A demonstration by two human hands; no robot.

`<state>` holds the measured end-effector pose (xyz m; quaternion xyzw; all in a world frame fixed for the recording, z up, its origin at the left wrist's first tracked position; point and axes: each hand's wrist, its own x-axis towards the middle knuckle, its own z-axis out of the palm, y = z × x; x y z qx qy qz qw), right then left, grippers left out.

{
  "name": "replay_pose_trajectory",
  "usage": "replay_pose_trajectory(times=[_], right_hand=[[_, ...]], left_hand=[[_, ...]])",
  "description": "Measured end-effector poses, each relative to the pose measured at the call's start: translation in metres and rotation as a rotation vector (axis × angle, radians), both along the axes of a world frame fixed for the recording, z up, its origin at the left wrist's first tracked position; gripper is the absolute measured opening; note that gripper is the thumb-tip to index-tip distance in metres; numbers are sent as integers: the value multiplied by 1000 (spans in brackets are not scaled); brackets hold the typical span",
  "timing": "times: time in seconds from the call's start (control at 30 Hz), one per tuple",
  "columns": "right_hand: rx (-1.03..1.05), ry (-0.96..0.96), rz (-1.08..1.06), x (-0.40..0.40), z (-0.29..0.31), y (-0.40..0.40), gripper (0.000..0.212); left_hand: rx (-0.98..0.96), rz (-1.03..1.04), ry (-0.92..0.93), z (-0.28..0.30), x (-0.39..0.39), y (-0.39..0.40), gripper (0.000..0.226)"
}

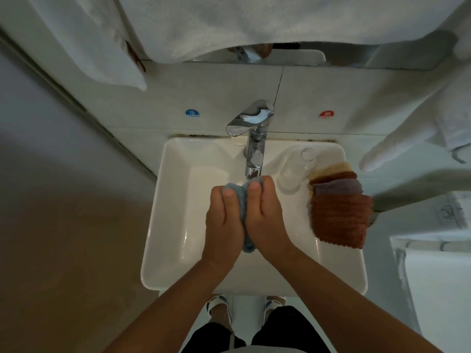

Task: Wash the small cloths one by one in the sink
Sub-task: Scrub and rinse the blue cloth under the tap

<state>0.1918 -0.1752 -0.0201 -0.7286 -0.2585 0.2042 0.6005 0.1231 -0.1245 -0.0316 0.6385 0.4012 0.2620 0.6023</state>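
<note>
Clamping both hands, left hand (224, 220) and right hand (265, 215), around small blue terry cloth (243, 200); rubbing best directly beneath chrome tap spout (253, 171), above white ceramic sink (173, 225).

White tiled wall (331, 98) behind, bearing a blue cold sticker (192, 113) and a red hot sticker (326, 114). White towels (216, 26) hang above. Brownish floor (63, 250) at left; dim light.

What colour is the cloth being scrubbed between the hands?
Light blue cloth, seen best in the head view.
</note>
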Motion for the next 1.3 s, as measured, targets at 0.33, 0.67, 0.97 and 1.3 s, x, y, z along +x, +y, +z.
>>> replay_pose_trajectory(times=[0.33, 0.67, 0.97, 1.3], right_hand=[[-18, 11, 82, -3, 7, -4, 20], [-74, 14, 36, -10, 2, -1, 23], [-94, 94, 62, -22, 0, -18, 24], [-106, 168, 42, -13, -6, -9, 27]], left_hand=[[-21, 58, -111, 2, 24, 12, 27], [-224, 191, -162, -3, 30, 15, 29], [-164, 113, -93, -13, 16, 4, 29], [-305, 238, -95, -16, 24, 1, 25]])
